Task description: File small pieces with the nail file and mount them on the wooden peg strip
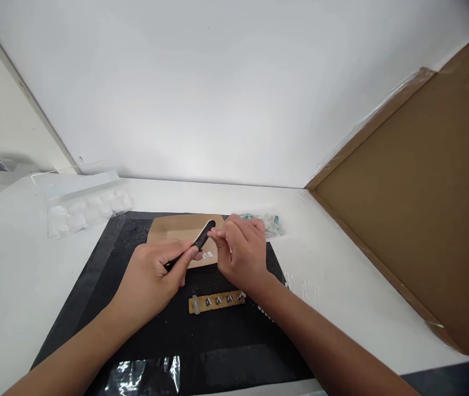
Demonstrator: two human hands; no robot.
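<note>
My left hand (156,269) is closed round a slim black file-like strip (203,235) with a pale edge, which slants up to the right. At the strip's upper end, my right hand (245,247) is pinched; whatever sits between its fingertips is too small to make out. Beneath both hands is a brown paper tray (160,230) with small white pieces (207,255) in it. Nearer to me, a yellowish bar (213,302) lies on the black mat (168,341), carrying a row of small metallic pieces and a translucent piece at its left end.
Clear plastic packaging with white items (88,212) lies at the back left. A bag of teal and clear bits (273,224) is behind my right hand. Small white pieces (309,291) lie in rows on the right. A cardboard panel (416,203) stands at the right.
</note>
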